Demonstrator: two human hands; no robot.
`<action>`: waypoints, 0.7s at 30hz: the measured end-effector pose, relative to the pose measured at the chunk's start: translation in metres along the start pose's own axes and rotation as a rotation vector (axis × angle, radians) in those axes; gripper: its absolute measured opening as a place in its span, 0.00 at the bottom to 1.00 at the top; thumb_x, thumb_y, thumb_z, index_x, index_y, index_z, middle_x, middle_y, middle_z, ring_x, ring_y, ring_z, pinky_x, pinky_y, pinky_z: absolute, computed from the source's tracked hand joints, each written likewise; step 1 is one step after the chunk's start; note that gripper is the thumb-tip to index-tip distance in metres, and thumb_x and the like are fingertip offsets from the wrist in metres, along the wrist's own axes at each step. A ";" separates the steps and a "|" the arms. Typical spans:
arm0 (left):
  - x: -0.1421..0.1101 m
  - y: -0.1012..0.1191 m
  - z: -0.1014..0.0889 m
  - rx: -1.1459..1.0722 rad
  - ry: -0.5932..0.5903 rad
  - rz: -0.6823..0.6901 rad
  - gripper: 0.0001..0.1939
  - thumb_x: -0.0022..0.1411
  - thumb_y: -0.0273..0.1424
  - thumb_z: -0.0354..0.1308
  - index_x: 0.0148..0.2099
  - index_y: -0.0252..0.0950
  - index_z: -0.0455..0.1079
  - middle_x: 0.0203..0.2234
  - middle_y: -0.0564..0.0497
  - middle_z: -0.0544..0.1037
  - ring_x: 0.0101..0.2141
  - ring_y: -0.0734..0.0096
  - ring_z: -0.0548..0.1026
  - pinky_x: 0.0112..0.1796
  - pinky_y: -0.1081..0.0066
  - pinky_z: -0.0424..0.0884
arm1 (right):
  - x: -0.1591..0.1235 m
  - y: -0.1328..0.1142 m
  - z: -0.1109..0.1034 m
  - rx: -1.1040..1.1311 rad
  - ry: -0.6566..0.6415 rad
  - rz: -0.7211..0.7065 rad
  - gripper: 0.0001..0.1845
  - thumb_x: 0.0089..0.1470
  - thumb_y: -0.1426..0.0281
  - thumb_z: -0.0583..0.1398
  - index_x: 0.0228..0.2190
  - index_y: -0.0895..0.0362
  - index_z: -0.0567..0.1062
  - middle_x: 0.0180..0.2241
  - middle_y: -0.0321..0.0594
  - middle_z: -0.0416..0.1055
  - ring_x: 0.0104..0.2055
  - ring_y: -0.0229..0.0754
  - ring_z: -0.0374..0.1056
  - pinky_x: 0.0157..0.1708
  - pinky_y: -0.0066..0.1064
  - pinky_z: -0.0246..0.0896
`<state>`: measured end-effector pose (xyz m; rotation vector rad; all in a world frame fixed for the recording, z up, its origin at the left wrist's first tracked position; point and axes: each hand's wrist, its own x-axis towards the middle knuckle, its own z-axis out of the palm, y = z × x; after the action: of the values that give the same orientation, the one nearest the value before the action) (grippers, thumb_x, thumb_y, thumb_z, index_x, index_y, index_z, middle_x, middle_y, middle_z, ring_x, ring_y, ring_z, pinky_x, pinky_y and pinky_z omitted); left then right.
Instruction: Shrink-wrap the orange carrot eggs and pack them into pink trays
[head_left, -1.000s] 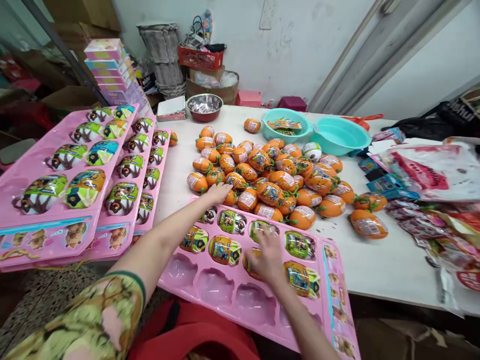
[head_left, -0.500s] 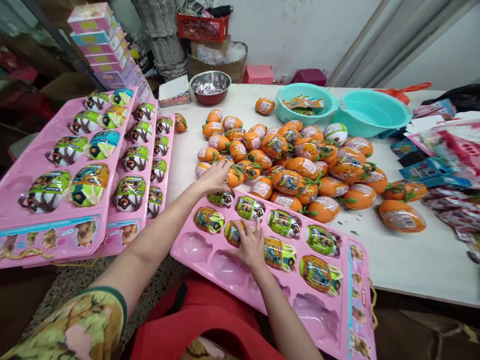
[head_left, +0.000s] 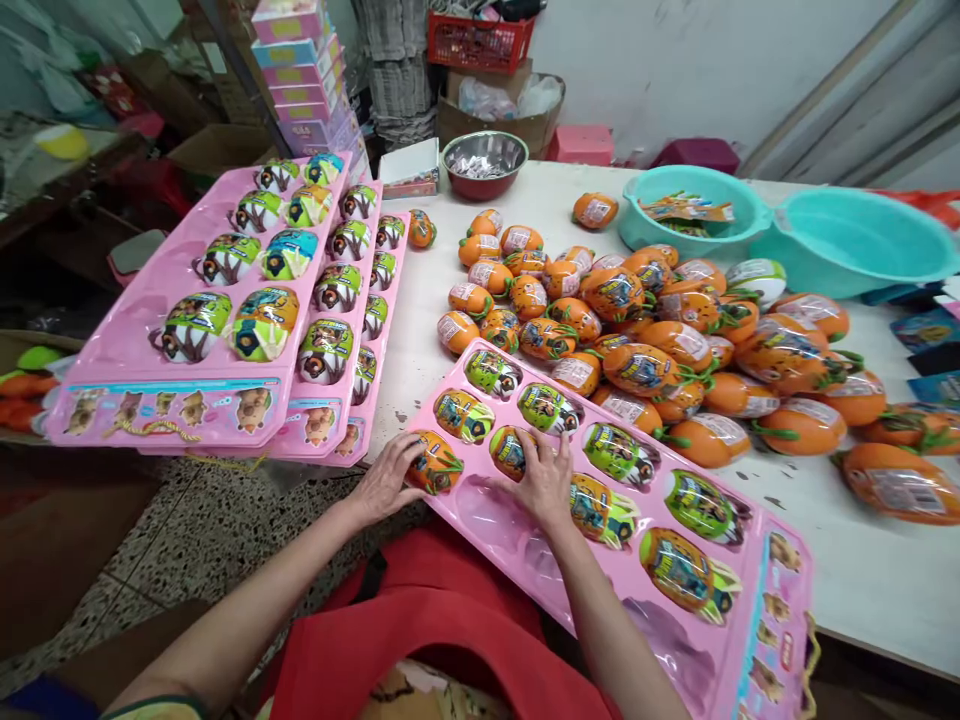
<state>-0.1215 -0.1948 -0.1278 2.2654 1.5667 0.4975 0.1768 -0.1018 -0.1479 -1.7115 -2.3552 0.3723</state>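
A pink blister tray (head_left: 517,575) lies slanted in front of me, partly over the table's edge. My left hand (head_left: 384,482) grips an orange carrot-shaped toy egg (head_left: 436,462) at the near-left hollow, thumb and fingers on its left side. Spread fingers of my right hand (head_left: 546,478) rest on the tray beside an orange-and-green egg (head_left: 509,452) seated in the middle row, partly covering it. Green-labelled eggs (head_left: 619,452) fill the far row. More orange-and-green eggs (head_left: 686,570) sit in the middle row. Along the near side, several hollows hold nothing.
Beyond the tray spreads a pile of orange eggs (head_left: 637,368). Filled pink trays (head_left: 172,355) are stacked at the left. At the back stand a metal bowl (head_left: 486,180), a turquoise basin (head_left: 646,232) with packets, and another turquoise basin (head_left: 847,265).
My left hand has come back from the pile with an orange egg, now at the tray's near-left hollow. My right hand stays on the tray. The view has shifted left.
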 end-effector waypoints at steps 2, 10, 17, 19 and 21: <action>0.016 0.009 -0.014 0.010 -0.100 -0.051 0.46 0.59 0.39 0.66 0.71 0.43 0.43 0.65 0.38 0.55 0.66 0.48 0.53 0.63 0.49 0.57 | 0.000 -0.001 -0.001 0.008 0.008 0.003 0.48 0.45 0.44 0.64 0.62 0.52 0.61 0.63 0.49 0.58 0.69 0.75 0.33 0.62 0.66 0.40; 0.058 0.024 -0.026 -0.054 -0.379 -0.245 0.32 0.58 0.29 0.66 0.62 0.50 0.64 0.60 0.45 0.66 0.61 0.48 0.59 0.59 0.44 0.57 | -0.002 -0.003 0.000 0.020 0.014 0.030 0.47 0.46 0.44 0.63 0.62 0.50 0.60 0.64 0.51 0.56 0.69 0.74 0.32 0.61 0.67 0.39; 0.049 -0.008 -0.020 -0.438 -0.206 -0.601 0.39 0.56 0.42 0.65 0.66 0.39 0.59 0.62 0.38 0.63 0.62 0.48 0.62 0.58 0.50 0.62 | -0.012 -0.051 0.006 0.086 0.069 -0.083 0.34 0.50 0.49 0.65 0.56 0.46 0.71 0.67 0.49 0.52 0.70 0.69 0.34 0.62 0.70 0.30; 0.047 -0.012 -0.016 -0.575 -0.189 -0.708 0.34 0.57 0.44 0.63 0.62 0.35 0.63 0.54 0.39 0.73 0.53 0.53 0.73 0.51 0.57 0.71 | -0.011 -0.067 0.013 0.122 0.023 -0.150 0.23 0.51 0.53 0.66 0.48 0.44 0.77 0.65 0.43 0.56 0.70 0.67 0.37 0.63 0.69 0.26; 0.049 -0.012 -0.010 -0.685 -0.169 -0.801 0.30 0.52 0.43 0.66 0.53 0.34 0.67 0.43 0.43 0.79 0.42 0.58 0.79 0.42 0.63 0.76 | -0.007 -0.075 0.020 0.132 -0.033 -0.156 0.15 0.52 0.54 0.66 0.40 0.45 0.80 0.65 0.39 0.58 0.70 0.66 0.39 0.63 0.70 0.22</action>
<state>-0.1205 -0.1439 -0.1199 1.0423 1.7000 0.4833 0.1051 -0.1320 -0.1424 -1.4642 -2.4089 0.5197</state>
